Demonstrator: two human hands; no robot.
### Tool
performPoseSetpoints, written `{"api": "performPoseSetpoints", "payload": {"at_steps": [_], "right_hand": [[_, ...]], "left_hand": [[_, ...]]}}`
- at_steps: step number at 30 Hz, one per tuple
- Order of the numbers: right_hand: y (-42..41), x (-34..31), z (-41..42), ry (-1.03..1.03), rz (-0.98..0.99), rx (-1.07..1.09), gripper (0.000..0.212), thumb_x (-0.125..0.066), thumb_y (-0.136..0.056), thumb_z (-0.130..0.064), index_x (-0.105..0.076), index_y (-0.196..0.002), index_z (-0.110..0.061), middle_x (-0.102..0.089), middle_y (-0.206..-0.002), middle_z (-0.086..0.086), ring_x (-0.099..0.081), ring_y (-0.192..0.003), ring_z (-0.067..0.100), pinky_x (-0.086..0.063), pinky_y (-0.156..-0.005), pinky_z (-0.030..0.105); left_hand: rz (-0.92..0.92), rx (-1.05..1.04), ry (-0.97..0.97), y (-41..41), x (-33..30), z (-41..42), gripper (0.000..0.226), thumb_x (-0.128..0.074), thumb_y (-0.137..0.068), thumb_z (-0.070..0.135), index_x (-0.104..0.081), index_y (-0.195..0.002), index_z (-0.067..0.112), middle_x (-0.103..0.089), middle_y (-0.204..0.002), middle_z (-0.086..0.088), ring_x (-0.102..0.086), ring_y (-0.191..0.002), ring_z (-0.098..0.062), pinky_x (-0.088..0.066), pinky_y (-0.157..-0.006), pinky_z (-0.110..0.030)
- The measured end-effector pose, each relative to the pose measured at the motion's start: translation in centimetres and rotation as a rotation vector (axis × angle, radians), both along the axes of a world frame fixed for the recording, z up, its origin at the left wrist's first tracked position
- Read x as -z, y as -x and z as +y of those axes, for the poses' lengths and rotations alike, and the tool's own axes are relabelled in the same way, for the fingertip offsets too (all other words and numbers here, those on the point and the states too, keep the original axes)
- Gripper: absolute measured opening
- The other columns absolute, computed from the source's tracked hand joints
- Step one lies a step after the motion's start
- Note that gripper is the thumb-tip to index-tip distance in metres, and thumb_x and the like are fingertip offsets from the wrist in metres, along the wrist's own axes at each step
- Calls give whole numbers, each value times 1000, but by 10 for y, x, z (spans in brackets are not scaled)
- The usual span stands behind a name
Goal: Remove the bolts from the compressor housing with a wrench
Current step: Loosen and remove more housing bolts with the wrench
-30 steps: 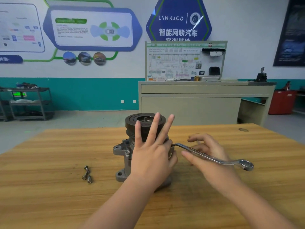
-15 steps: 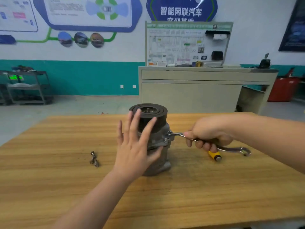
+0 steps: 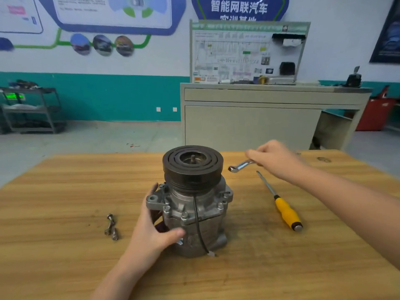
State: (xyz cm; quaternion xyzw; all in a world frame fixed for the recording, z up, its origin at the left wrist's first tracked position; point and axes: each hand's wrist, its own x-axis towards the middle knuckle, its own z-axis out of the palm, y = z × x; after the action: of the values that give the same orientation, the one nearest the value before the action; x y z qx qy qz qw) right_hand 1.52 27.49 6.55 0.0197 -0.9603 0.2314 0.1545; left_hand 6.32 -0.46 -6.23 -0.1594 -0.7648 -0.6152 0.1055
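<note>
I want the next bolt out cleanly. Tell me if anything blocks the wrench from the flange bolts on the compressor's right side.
Nothing visible does. The wrench, held by the right hand, hangs right of the pulley, with open space down to the flange bolts.

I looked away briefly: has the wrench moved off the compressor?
Yes. The wrench, held by the right hand, is now lifted clear, right of the compressor's black pulley.

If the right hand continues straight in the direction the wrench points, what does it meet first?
Probably the black pulley on top of the compressor. The right hand holds the wrench with its ring end aimed left toward it; depth is unclear, so it might pass slightly in front.
</note>
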Motion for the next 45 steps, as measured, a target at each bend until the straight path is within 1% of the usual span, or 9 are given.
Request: {"api": "performPoseSetpoints", "payload": {"at_steps": [4, 8, 13, 19, 25, 30, 37, 40, 45], "right_hand": [[-26, 6, -7, -268, 87, 210, 41, -49, -84, -51, -72, -70, -20, -52, -45, 2, -54, -51, 19, -36, -47, 27], [-48, 17, -24, -393, 115, 304, 54, -41, -91, -50, -56, -54, -14, -46, -46, 0, -48, -49, 19, -28, -46, 25], [-66, 20, -37, -490, 53, 391, 54, -27, -101, -47, -46, -60, -18, -44, -56, -1, -36, -48, 20, -24, -48, 27], [-73, 31, -47, -594, 132, 485, 52, -27, -101, -44, -42, -58, -18, -39, -51, -3, -33, -43, 18, -17, -45, 23], [-14, 29, -17, -191, -50, 48, 47, -44, -99, -35, -61, -62, -12, -43, -52, 6, -45, -56, 23, -29, -53, 31], [28, 17, -23, -206, -136, -328, 43, -43, -99, -38, -52, -57, -31, -57, -67, 2, -55, -68, 20, -38, -60, 30], [7, -4, 13, 2, -295, -255, 65, -34, -74, -78, -50, -48, -20, -40, -48, -9, -37, -44, 7, -37, -56, 26], [-25, 0, 25, 156, -456, -272, 61, -36, -76, -72, -62, -64, -18, -42, -53, -5, -40, -51, 11, -37, -51, 19], [-71, 18, 8, 709, -758, -222, 34, -54, -82, -43, -53, -74, -11, -42, -56, 3, -40, -46, 13, -33, -38, 21]], "left_hand": [[-38, -7, 98, 3, 2, 4, 93, -80, -36, 61, -35, -115, 44, -49, -119, 28, -43, -106, 25, -35, -81, 1], [-27, -6, 79, 3, 3, 5, 92, -80, -39, 64, -35, -117, 46, -52, -116, 32, -45, -107, 24, -35, -80, 3], [0, 2, 100, -1, 4, 7, 80, -76, -48, 68, -34, -115, 58, -49, -114, 47, -46, -110, 21, -37, -84, -3], [8, -89, 20, -6, 5, 16, 67, -70, -52, 66, -42, -110, 52, -59, -110, 32, -52, -107, 15, -41, -85, -16], [24, -135, 68, -3, 7, 18, 63, -66, -50, 71, -37, -106, 67, -56, -107, 41, -49, -103, 21, -37, -78, -5], [1, -124, 39, 0, 7, 17, 76, -66, -41, 81, -39, -108, 58, -60, -109, 29, -51, -105, 15, -40, -82, -11], [-18, -66, 2, 1, 6, 14, 82, -74, -43, 64, -36, -115, 56, -51, -112, 45, -48, -107, 20, -38, -85, -13], [-10, -51, -8, 1, 6, 13, 85, -75, -44, 64, -34, -119, 55, -51, -114, 44, -48, -109, 19, -38, -86, -9], [-39, -27, -22, -1, 6, 11, 83, -76, -44, 66, -36, -115, 54, -54, -113, 40, -48, -109, 17, -39, -89, -18]]}}
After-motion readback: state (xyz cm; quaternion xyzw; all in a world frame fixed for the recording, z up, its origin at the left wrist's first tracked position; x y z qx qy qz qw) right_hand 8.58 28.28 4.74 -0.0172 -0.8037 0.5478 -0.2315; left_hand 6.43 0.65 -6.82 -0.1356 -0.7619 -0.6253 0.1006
